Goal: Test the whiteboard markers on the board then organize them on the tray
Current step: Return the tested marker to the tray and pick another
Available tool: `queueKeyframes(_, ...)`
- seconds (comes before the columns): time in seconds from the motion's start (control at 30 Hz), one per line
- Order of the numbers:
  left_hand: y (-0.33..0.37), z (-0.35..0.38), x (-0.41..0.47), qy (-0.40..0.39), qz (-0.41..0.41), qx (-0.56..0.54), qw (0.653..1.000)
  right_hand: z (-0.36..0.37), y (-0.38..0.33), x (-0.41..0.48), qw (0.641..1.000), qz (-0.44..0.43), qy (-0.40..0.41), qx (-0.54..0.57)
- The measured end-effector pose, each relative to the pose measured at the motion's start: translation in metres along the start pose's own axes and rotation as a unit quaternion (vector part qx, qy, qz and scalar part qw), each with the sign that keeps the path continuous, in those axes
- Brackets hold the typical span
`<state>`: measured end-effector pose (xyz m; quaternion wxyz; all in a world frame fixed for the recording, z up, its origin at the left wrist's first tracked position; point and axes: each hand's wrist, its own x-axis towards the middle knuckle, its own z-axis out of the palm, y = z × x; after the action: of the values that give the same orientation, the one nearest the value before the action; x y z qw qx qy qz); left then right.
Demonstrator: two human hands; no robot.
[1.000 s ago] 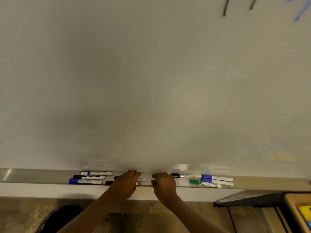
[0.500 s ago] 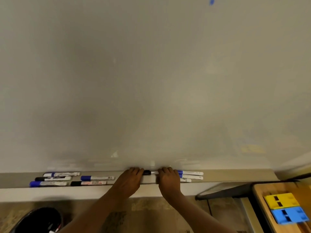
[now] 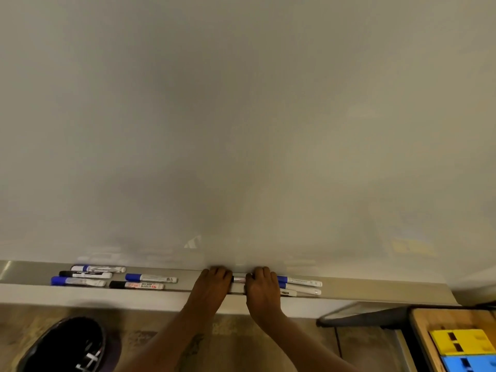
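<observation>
I moved both hands right along the tray (image 3: 375, 289). My left hand (image 3: 213, 284) is off the blue-capped marker (image 3: 151, 278) and red-labelled marker (image 3: 137, 285), now clear to its left. Black-capped marker (image 3: 239, 280), previously right of my right hand (image 3: 261, 287), now gripped between both, gap narrower.

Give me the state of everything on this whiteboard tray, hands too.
Middle marker: capped, lying along the tray.
Left hand: grips its black-capped end.
Right hand: grips its other end.
Left markers: five, capped, lying flat.
Right markers: three, lying flat; one partly hidden.
Whiteboard: blank here.
</observation>
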<state>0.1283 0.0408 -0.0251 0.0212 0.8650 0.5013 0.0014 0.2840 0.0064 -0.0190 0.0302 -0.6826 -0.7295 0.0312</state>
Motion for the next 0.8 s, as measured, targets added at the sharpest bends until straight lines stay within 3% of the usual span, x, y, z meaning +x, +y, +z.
queueKeyframes(0.27,0.013,0.005,0.002,-0.020,-0.033,0.057,0.998,-0.005,-0.012,0.002,0.999,0.033,-0.029,0.004)
queueKeyframes(0.57,0.008,-0.020,-0.015,0.054,-0.031,0.073,0.995,-0.007,-0.003,-0.003,1.000,-0.013,-0.010,-0.008)
queueKeyframes(0.8,-0.003,-0.038,-0.030,0.130,-0.028,0.078,0.988,-0.028,-0.004,-0.004,0.988,-0.079,0.131,0.035)
